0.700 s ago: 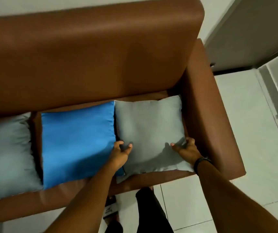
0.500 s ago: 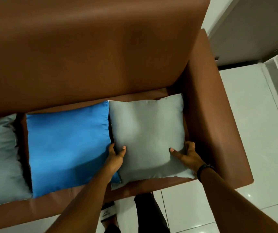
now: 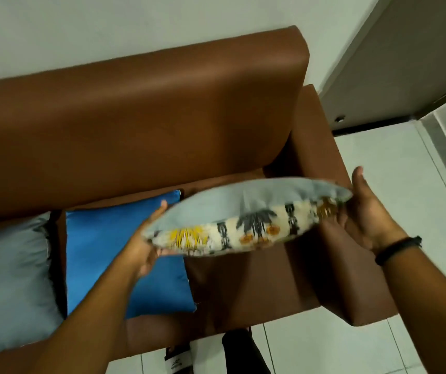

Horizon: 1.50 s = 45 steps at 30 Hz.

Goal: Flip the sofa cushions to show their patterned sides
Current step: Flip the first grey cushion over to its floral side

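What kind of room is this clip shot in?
Most likely a home living room: a brown sofa against a plain wall, throw cushions such as the blue cushion on its seat, and a white tiled floor beside it.

1. No readable text, number or sign appears anywhere in the head view.
2. The one candidate is a white mark on the black sandal strap (image 3: 178, 363), just below the front edge of the brown sofa (image 3: 162, 125); it looks like a brand logo with small lettering beneath, too blurred and small to read.
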### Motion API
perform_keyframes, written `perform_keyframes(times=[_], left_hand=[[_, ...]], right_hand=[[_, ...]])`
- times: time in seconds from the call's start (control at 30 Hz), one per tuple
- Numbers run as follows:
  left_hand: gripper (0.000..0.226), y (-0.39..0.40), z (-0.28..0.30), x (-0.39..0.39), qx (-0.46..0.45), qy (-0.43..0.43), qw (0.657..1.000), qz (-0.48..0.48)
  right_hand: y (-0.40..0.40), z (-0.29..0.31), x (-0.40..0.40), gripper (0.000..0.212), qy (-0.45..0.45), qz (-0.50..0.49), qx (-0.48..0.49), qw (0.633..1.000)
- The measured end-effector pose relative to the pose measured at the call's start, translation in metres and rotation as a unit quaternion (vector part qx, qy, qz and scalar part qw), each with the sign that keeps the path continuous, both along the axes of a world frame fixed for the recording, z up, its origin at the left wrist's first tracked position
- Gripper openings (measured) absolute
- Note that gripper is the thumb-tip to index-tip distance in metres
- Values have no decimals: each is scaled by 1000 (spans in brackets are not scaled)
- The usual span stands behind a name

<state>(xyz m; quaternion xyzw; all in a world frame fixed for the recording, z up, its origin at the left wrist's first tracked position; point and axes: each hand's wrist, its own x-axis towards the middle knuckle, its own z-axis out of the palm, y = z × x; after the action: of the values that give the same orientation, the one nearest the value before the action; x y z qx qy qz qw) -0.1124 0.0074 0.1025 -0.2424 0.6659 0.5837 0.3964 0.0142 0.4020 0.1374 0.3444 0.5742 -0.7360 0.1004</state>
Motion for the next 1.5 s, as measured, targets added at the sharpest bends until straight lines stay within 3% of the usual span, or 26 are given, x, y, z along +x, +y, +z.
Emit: perform_keyframes(times=[0.23, 0.33, 0.43, 0.5, 0.53, 0.57, 0.63, 0.67, 0.73, 0.77, 0.83, 0.87, 0.93, 1.0, 1.03, 1.07, 1.17, 1.2, 1.23, 1.37, 1.5], left_hand=[[86, 48, 11, -94, 7, 77, 996, 45], [86, 64, 6, -120, -4, 100, 992, 78], [81, 71, 2, -124, -17, 134, 987, 91], [80, 76, -7, -111, -42, 185, 976, 110], [86, 77, -11, -100, -101, 254, 956, 106], [93, 79, -14, -85, -188, 352, 915, 66], [106, 92, -19, -50, -297, 534, 785, -104], [109, 100, -26, -36, -316, 585, 718, -207], [115, 111, -53, -28, -329, 617, 612, -369], [121, 112, -63, -31, -347, 608, 576, -422], [133, 101, -83, -48, -385, 579, 540, -475], [138, 89, -89, -57, -396, 562, 546, -479], [148, 59, -94, -69, -432, 510, 602, -437], [159, 33, -90, -62, -477, 452, 667, -352], [161, 32, -88, -53, -477, 461, 674, -325], [160, 40, -88, -42, -462, 498, 652, -338], [147, 96, -97, -21, -364, 628, 510, -462], [144, 107, -98, -22, -358, 625, 503, -478], [142, 111, -96, -29, -376, 599, 520, -478], [139, 44, -100, -57, -477, 464, 633, -395], [105, -56, -100, -28, -420, 425, 743, -301]], right_hand=[[-16, -11, -112, 82, 48, -7, 79, 996], [-12, -27, -142, 60, 54, -26, 84, 995], [-8, -36, -157, 61, 44, -30, 100, 994], [-13, -42, -154, 74, 58, -62, 180, 980], [-19, -45, -147, 83, 87, -68, 266, 958], [-28, -51, -138, 92, 123, -52, 376, 917], [-54, -67, -118, 106, 178, 61, 563, 805], [-67, -77, -111, 111, 195, 135, 613, 754], [-82, -102, -104, 117, 210, 250, 656, 680], [-80, -112, -104, 122, 196, 281, 666, 662], [-55, -127, -109, 136, 138, 290, 671, 668], [-39, -129, -108, 142, 96, 269, 661, 693], [-2, -129, -102, 150, 18, 210, 638, 741], [17, -126, -87, 150, 5, 177, 641, 746], [17, -126, -80, 147, 35, 179, 651, 737], [9, -126, -76, 145, 81, 196, 655, 725], [-46, -135, -85, 142, 195, 284, 672, 655], [-59, -137, -89, 144, 190, 300, 681, 640], [-63, -136, -95, 144, 163, 301, 680, 648], [-34, -131, -82, 132, -17, 191, 626, 756], [-74, -135, -21, 96, 53, 86, 598, 795]])
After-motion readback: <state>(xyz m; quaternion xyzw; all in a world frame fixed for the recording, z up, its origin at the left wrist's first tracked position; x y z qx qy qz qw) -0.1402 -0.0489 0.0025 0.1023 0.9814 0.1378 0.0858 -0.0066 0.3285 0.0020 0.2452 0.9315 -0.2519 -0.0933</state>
